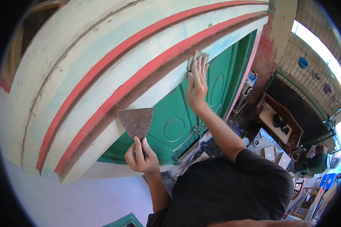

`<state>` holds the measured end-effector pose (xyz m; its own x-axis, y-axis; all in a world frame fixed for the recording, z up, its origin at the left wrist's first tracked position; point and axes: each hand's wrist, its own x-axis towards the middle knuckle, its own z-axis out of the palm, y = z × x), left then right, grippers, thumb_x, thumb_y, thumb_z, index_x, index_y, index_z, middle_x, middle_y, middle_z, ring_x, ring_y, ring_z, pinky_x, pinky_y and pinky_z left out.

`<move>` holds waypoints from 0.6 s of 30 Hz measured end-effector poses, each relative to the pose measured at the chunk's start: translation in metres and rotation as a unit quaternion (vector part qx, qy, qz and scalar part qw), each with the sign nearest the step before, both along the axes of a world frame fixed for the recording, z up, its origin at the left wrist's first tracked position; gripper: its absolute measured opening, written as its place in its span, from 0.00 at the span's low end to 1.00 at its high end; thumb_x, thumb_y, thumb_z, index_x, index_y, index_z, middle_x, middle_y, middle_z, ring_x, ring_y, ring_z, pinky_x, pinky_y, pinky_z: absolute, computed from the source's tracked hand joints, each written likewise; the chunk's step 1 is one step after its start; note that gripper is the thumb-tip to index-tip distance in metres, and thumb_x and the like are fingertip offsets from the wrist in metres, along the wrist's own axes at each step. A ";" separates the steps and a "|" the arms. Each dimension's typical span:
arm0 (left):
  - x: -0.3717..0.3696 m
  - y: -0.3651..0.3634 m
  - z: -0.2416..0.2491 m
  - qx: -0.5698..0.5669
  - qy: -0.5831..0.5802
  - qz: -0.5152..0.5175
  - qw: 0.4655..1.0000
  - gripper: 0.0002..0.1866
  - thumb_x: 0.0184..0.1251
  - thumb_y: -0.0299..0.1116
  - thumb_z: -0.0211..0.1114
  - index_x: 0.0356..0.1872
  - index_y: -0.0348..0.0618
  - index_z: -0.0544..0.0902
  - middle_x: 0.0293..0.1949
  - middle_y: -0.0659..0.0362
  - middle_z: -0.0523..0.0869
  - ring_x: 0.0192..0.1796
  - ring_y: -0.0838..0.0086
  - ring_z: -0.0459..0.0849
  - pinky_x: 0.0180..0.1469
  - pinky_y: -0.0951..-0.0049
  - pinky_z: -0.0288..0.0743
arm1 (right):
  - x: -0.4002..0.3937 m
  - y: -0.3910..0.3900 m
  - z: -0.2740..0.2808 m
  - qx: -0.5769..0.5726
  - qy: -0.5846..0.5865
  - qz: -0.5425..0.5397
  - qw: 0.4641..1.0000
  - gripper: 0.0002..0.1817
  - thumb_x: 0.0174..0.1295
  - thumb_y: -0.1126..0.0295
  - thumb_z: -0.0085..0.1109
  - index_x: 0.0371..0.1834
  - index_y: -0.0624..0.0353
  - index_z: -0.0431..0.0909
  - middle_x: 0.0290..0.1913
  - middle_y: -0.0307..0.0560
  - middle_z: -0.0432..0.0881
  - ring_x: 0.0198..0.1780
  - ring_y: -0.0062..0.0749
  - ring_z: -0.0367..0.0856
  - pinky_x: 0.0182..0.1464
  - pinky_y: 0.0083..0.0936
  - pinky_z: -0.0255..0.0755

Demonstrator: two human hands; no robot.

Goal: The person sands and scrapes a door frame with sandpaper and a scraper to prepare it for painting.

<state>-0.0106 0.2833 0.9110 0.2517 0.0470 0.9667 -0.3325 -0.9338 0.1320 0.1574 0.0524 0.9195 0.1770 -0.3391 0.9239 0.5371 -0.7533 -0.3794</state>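
Observation:
My left hand grips a putty knife by its lower end, the wide, worn metal blade pointing up. The blade shows in front of the white trim and the green door. Higher up and to the right, my right hand presses a folded, greyish-beige sheet that looks like sandpaper flat against the white trim above the door. Its fingers lie over the sheet and hide part of it. Pale blue patches show on the trim around this hand.
Red mouldings curve over the doorway. To the right stand a wooden bench and a cluttered table. A green tank-like machine and a blue plastic item sit farther right. A green-framed object is at the bottom.

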 end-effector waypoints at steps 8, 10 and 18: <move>-0.010 -0.001 -0.015 -0.031 0.007 -0.038 0.999 0.17 0.66 0.19 0.77 0.56 0.33 0.91 0.39 0.56 0.83 0.34 0.73 0.83 0.31 0.73 0.77 | -0.015 0.027 -0.033 -0.233 -0.032 0.080 0.969 0.32 0.62 0.74 0.72 0.72 0.62 0.78 0.76 0.61 0.76 0.81 0.65 0.68 0.80 0.67 0.59; -0.017 0.001 -0.022 -0.035 0.007 -0.037 0.999 0.17 0.66 0.19 0.77 0.56 0.33 0.91 0.39 0.56 0.83 0.35 0.72 0.83 0.31 0.72 0.76 | -0.004 -0.001 -0.006 -0.103 -0.008 0.002 0.995 0.24 0.72 0.82 0.56 0.72 0.69 0.76 0.77 0.68 0.73 0.82 0.71 0.61 0.81 0.64 0.57; -0.021 -0.004 -0.032 -0.054 0.050 -0.077 0.994 0.17 0.66 0.18 0.77 0.56 0.33 0.91 0.40 0.55 0.83 0.34 0.73 0.82 0.31 0.73 0.76 | -0.036 0.060 -0.026 -0.150 -0.028 0.122 0.981 0.26 0.71 0.75 0.64 0.72 0.63 0.78 0.76 0.62 0.76 0.82 0.64 0.65 0.80 0.63 0.61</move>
<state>-0.0312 0.2789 0.8791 0.3588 0.1030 0.9277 -0.4507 -0.8512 0.2688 0.1212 0.1120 0.8935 0.1661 -0.0048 0.9861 0.7288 -0.6730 -0.1260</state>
